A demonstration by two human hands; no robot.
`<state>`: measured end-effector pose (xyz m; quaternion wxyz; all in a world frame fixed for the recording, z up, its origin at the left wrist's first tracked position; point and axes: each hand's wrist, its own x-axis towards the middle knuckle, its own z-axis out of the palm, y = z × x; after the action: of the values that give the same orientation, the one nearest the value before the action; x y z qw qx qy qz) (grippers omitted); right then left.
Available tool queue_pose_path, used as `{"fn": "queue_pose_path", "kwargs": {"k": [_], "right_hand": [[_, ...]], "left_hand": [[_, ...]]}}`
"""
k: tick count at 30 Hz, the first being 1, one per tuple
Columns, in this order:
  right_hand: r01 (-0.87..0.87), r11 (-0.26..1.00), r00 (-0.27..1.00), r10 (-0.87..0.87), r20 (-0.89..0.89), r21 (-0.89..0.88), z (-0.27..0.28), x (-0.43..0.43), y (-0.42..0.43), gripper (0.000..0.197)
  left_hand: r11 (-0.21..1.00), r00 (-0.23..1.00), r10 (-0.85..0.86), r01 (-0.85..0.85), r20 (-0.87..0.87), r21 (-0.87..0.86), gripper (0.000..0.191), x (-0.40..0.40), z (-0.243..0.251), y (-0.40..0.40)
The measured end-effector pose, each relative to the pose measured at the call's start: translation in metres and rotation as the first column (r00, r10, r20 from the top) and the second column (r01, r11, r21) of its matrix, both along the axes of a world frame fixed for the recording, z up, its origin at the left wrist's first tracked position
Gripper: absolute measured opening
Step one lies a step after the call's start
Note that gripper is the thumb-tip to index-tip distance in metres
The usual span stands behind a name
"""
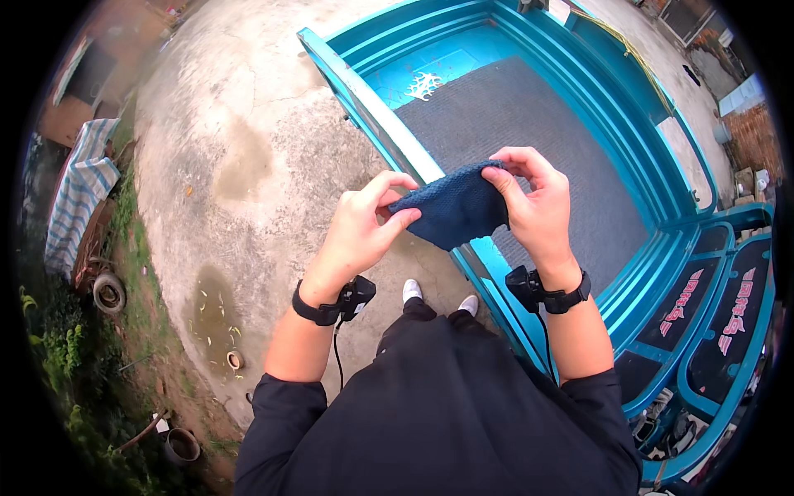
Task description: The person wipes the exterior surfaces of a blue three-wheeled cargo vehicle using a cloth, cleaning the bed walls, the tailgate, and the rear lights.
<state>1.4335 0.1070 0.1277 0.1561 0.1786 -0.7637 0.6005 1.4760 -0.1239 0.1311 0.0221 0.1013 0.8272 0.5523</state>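
Observation:
A dark blue textured cloth [459, 204] is stretched between my two hands in front of me. My left hand [372, 214] pinches its left corner between thumb and fingers. At the upper right corner, my right hand [533, 195] grips the cloth the same way. The cloth's lower part hangs down with a ragged bottom edge. Behind and below it runs the top edge of the side panel [391, 127] of a turquoise metal cargo bed. Inside the bed, a dark ribbed mat [496, 118] covers much of the floor.
A white branching cutout [423, 85] lies in the bed beside the mat. Padded seat panels [676, 304] bearing writing stand at the right. Stained concrete [248, 155] spreads to the left, with a ring-shaped object [234, 359], a tire [109, 293] and a striped sheet [84, 192] beyond.

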Motion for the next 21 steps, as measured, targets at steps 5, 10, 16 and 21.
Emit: {"fn": "queue_pose_path", "kwargs": {"k": [5,10,16,21], "right_hand": [[0.07,0.997,0.998,-0.07,0.007,0.026,0.009,0.01,0.035,0.014],[-0.005,0.891,0.994,-0.046,0.101,0.454,-0.026,-0.041,0.04,0.024],[-0.179,0.713,0.984,0.114,0.14,0.678,-0.078,-0.017,0.017,0.062],[-0.495,0.549,0.849,0.138,0.511,0.674,-0.108,-0.022,-0.029,0.088]], "left_hand": [[0.997,0.941,-0.006,0.031,-0.339,0.07,0.02,0.023,-0.004,0.037],[0.905,0.966,0.157,-0.224,0.207,0.362,0.016,0.0,-0.046,0.067],[0.822,0.813,0.379,-0.515,0.441,0.243,0.014,-0.036,-0.133,0.025],[0.804,0.791,0.583,-0.595,0.187,0.01,0.028,-0.047,-0.168,0.02]]}}
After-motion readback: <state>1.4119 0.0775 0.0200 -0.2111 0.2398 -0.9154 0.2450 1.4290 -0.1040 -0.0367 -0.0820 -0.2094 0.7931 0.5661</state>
